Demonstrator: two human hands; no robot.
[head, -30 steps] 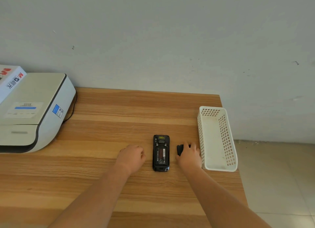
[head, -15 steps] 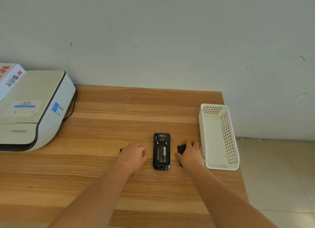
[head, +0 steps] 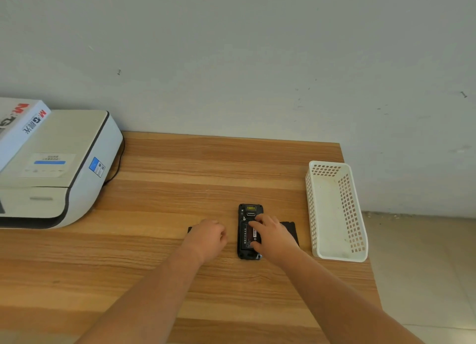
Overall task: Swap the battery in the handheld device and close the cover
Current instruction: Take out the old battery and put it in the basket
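The black handheld device lies face down on the wooden table, cover off, with the battery showing in its bay. My right hand is over the device, forefinger at the battery's top end and thumb near its lower end. The black cover lies flat just right of that hand, partly hidden by it. My left hand rests curled on the table left of the device, over a dark flat object of which only a corner shows.
A white perforated basket stands at the table's right edge, with nothing in it. A white printer with a box on top fills the left side, its cable trailing behind. The wall is close behind.
My right hand has let go of the cover, which now lies on the table, and has moved left onto the device's battery. The left hand has stayed put.
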